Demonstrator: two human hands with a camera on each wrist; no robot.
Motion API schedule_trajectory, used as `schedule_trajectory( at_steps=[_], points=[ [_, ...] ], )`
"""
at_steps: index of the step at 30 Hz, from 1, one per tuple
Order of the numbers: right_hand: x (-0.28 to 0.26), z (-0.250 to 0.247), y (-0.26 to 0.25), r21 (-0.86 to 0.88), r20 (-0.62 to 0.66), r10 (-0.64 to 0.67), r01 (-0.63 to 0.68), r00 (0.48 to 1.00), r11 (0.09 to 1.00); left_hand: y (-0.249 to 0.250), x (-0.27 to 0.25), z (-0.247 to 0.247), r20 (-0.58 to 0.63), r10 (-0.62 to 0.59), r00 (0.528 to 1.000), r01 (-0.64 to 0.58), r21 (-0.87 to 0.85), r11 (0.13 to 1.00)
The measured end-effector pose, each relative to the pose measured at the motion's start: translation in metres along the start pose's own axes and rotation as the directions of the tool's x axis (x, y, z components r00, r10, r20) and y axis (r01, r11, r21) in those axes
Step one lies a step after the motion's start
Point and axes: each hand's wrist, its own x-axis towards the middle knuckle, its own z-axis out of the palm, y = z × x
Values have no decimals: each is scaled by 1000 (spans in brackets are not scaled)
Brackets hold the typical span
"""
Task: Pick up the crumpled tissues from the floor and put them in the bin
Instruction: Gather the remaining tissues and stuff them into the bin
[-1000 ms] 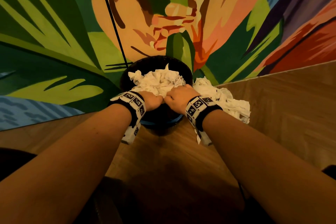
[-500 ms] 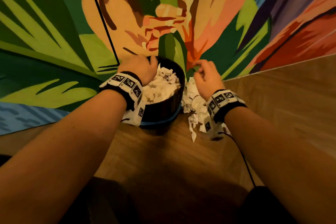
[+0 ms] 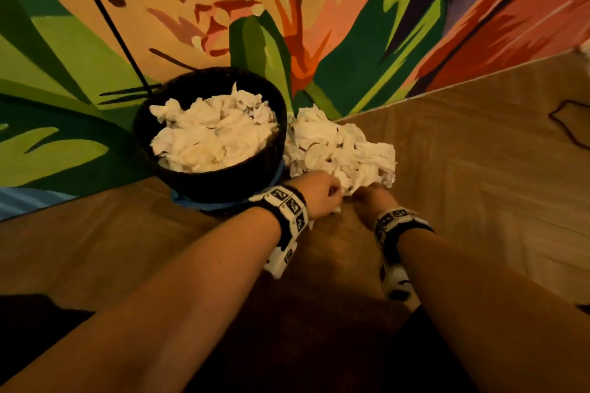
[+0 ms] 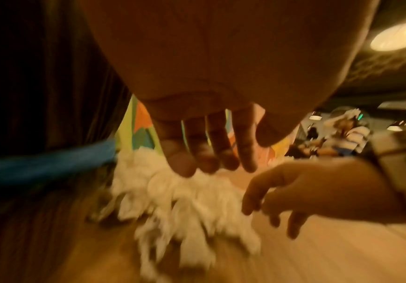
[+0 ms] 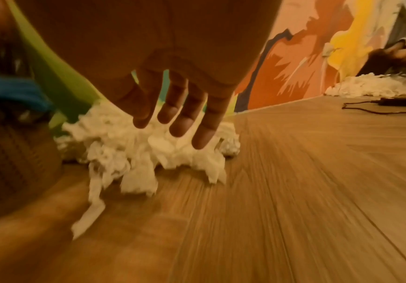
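Nearest the head camera, both bare forearms reach forward over the brown wood-grain plank floor [image 3: 479,169], each wrist wearing a black band with black-and-white marker tags. The left hand [image 3: 321,199] sits at the near edge of the loose heap of crumpled white paper tissues [image 3: 338,150] lying on the floor; the left wrist view shows its fingers [image 4: 245,145] extended and slightly bent above the heap, holding nothing. The right hand [image 3: 372,201] is just beside it at the same edge; the right wrist view shows its fingers [image 5: 204,132] spread and straight, the tips touching or about to touch the top of the paper, with no grasp formed. The step in hand is judged to be the reach for a fresh load, with neither hand closed on anything as yet. The heap lies against the right side of the round dark woven waste bin [image 3: 268,169], which has a blue band low on its wall and stands against the brightly painted floral mural wall [image 3: 287,9]. The bin is already filled with white tissues close to its rim. The next move calls for both hands to close round a bundle from the heap, lift it clear and carry it left over the rim; given the fill level, pressing the load down will probably be needed to prevent spill. Farther along the wall a second white heap [image 5: 371,86] and a dark cable [image 5: 379,112] lie on the floor.
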Motion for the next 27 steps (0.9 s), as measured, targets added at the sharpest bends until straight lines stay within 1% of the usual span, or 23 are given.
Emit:
schedule_trajectory(
  at_steps=[2, 4, 5, 8, 10, 13, 15, 18, 20, 23, 25, 27],
  points=[
    [-6, 22, 1, 22, 89, 3, -5, 996, 1000, -25, 7, 36, 106, -111, 988, 107, 42, 993],
    [-12, 45, 0, 31, 151, -2, -3, 989, 1000, -52, 10, 69, 157, -228, 961, 218, 80, 973],
    [-15, 55, 0, 24, 164, -1, -3, 986, 1000, -63, 11, 82, 163, -253, 954, 247, 57, 967],
    [-12, 75, 0, 74, 191, -15, 1, 981, 997, -82, 15, 111, 179, -250, 952, 265, -68, 962],
    [-3, 76, -2, 112, 223, -13, -12, 975, 994, -85, 21, 121, 168, -237, 957, 253, -80, 964],
    [15, 75, -5, 197, 210, 35, -78, 977, 977, -86, 30, 133, 185, -256, 949, 270, -58, 961],
    [22, 75, -10, 292, 203, 59, -118, 977, 949, -87, 31, 137, 156, -286, 946, 299, -67, 952],
    [28, 81, -14, 364, 209, 106, -178, 972, 914, -92, 26, 139, -1, -312, 950, 310, -88, 947],
    [28, 87, -14, 381, 193, 94, -163, 977, 910, -97, 19, 138, -63, -327, 943, 318, -120, 940],
    [22, 94, -13, 426, 118, 109, -149, 987, 892, -106, 9, 136, -78, -414, 907, 383, -257, 887],
    [17, 96, -10, 517, 74, 185, -197, 980, 833, -108, 5, 134, -91, -476, 875, 417, -361, 834],
    [13, 98, -7, 600, 55, 251, -233, 966, 765, -108, 4, 134, -68, -511, 857, 446, -398, 802]
  ],
)
